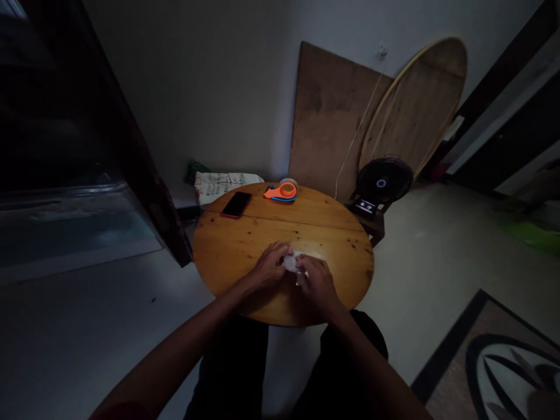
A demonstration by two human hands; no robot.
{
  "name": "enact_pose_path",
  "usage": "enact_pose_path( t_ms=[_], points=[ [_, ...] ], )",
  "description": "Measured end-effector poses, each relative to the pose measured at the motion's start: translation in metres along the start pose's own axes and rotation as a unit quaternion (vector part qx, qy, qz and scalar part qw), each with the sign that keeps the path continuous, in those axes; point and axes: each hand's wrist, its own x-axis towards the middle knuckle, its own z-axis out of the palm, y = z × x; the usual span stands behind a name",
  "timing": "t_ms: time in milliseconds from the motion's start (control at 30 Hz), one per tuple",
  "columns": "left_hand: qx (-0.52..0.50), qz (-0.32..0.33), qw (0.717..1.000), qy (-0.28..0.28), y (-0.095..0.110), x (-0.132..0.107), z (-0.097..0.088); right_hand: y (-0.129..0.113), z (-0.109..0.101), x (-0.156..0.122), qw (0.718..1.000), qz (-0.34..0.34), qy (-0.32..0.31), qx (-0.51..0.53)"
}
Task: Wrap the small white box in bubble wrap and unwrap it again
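My left hand (272, 263) and my right hand (318, 280) meet over the near half of the round wooden table (254, 233). Between them is a small, crumpled, whitish, partly see-through piece (290, 263), perhaps thin plastic or paper; I cannot tell which. The fingers of my left hand curl around its left side. My right hand pinches its right side, and a loose bit hangs below those fingers. Farther back on the tabletop are an orange and blue tape dispenser (285, 191) and a dark-screened phone (237, 205) with a red edge.
A white printed sack (225, 184) is behind the table at the left. To the right, a black fan (381, 182) stands on a low wooden stool (375, 224). A brown board (332, 116) and a round wooden tabletop (420, 99) lean on the wall, with a white cord (356, 134) hanging down.
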Motion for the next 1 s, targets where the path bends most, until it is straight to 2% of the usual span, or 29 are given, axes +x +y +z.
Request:
enact_pose_path(
  t_ms=[100, 200, 333, 533, 667, 800, 933, 1000],
  points=[
    [-0.010, 0.027, 0.999, -0.041, 0.002, -0.004, -0.014, 0.000, 0.012, -0.008, 0.999, -0.002, 0.027, -0.028],
    [0.018, 0.036, 0.997, -0.066, 0.000, -0.005, -0.019, 0.003, 0.019, -0.012, 0.997, -0.025, 0.031, -0.064],
    [0.004, 0.037, 0.996, -0.082, -0.007, 0.000, -0.013, 0.009, 0.023, -0.014, 0.992, -0.068, 0.041, -0.101],
    [-0.098, 0.001, 0.993, -0.070, -0.015, 0.002, 0.003, 0.011, 0.021, -0.013, 0.991, -0.071, 0.049, -0.099],
    [-0.201, -0.049, 0.977, -0.052, -0.010, 0.001, 0.009, 0.008, 0.011, -0.010, 0.997, -0.047, 0.052, -0.034],
    [-0.251, -0.117, 0.959, -0.064, 0.001, 0.006, 0.008, 0.011, -0.003, 0.001, 0.995, 0.033, 0.057, 0.074],
    [-0.240, -0.224, 0.937, -0.120, 0.009, 0.014, 0.004, 0.024, -0.007, 0.015, 0.970, 0.134, -0.010, 0.202],
    [-0.217, -0.235, 0.939, -0.122, 0.010, 0.018, 0.003, 0.030, -0.004, 0.017, 0.953, 0.150, -0.040, 0.260]
  ],
)
